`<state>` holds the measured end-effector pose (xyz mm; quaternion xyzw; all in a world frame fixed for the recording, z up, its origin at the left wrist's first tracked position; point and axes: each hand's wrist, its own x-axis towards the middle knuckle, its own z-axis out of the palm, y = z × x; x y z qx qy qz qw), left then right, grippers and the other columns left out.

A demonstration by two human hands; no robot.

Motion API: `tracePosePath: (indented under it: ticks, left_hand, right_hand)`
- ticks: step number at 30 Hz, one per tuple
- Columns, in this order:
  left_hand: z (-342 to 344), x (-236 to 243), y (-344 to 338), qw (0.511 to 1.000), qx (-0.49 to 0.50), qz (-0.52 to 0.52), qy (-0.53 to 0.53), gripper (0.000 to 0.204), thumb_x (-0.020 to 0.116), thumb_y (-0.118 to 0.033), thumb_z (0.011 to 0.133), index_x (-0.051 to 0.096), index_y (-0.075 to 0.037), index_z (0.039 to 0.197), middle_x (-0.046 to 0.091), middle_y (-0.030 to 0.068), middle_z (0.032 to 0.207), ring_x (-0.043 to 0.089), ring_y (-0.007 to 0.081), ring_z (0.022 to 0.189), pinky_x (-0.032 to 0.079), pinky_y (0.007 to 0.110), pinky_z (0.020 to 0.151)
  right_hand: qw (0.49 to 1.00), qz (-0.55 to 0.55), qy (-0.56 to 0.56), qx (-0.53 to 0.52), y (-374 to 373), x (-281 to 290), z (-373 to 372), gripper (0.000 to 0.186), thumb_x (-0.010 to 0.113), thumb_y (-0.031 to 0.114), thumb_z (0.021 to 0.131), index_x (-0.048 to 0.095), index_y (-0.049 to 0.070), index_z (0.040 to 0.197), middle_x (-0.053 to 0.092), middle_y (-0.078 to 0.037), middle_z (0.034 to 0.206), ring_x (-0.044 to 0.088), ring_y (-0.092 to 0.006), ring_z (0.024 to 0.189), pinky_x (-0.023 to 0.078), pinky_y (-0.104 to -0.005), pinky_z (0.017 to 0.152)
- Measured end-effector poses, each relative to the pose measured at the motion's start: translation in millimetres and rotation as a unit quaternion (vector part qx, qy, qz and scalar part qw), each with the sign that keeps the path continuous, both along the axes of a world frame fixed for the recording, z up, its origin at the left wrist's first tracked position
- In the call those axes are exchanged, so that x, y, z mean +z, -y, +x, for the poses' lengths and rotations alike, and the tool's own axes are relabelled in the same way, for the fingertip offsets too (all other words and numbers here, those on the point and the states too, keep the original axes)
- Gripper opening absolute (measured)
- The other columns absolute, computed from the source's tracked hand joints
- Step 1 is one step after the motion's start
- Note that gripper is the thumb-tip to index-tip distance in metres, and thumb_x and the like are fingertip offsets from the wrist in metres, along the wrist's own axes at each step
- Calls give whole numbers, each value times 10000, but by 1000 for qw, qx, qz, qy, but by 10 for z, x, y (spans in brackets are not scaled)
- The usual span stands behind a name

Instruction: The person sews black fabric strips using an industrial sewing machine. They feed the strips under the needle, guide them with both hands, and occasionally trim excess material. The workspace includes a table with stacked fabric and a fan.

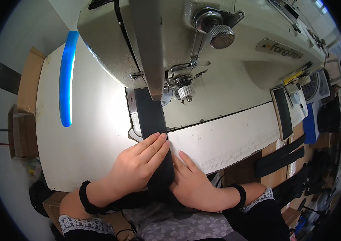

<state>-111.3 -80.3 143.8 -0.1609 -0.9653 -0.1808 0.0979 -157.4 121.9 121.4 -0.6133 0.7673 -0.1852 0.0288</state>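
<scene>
A long black fabric strip (151, 116) runs from under the needle area of a pale sewing machine (226, 68) down toward my lap. My left hand (138, 162) lies on the strip, its fingers stretched flat and side by side near the strip's right edge. Beside that same edge, my right hand (194, 184) rests with two fingers extended over the white tabletop; its other fingers are partly hidden, and it touches the strip's side. Part of the needle area is covered by a grey vertical bar (148, 48) in front of the machine head.
The white table (94, 156) extends left and right of the strip. A bright blue elongated shape (66, 80) shows at left. A phone (282, 114) lies at the table's right end. More black strips (279, 156) hang over cardboard at right. Brown boxes (25, 130) stand at far left.
</scene>
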Motion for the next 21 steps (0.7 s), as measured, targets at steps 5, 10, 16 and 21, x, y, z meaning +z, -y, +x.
tracePosePath:
  ticks: [5,10,16,21]
  left_hand:
    - [-101,-11,58,1000,11,-15,-17,419,588,-67,795,669,35,1192,674,176,1235,668,326,1139,572,375,936]
    - [-227,-49,173,999,8,-24,-33,412,622,-50,789,666,27,1191,672,160,1240,659,296,1160,574,347,925]
    - [-362,-80,296,999,11,-16,-41,428,629,-63,771,672,17,1190,682,152,1230,662,282,1159,565,343,949]
    - [-426,-117,395,998,4,-33,-55,438,626,-76,767,671,16,1193,677,159,1240,662,289,1158,561,352,955]
  right_hand:
    - [1000,-2,8,-6,69,-25,-87,259,583,179,820,723,-31,878,630,-278,1213,481,-416,1330,281,-531,1183]
    - [1000,9,21,-3,157,9,-206,268,576,154,826,713,-37,954,598,-285,1278,474,-416,1341,282,-535,1181]
    - [999,-30,29,-22,262,-54,-289,336,566,132,828,660,-64,1085,550,-295,1349,459,-406,1364,293,-528,1176]
    - [999,-26,16,-18,292,-34,-328,386,559,137,837,633,-81,1147,550,-286,1355,452,-401,1375,303,-503,1176]
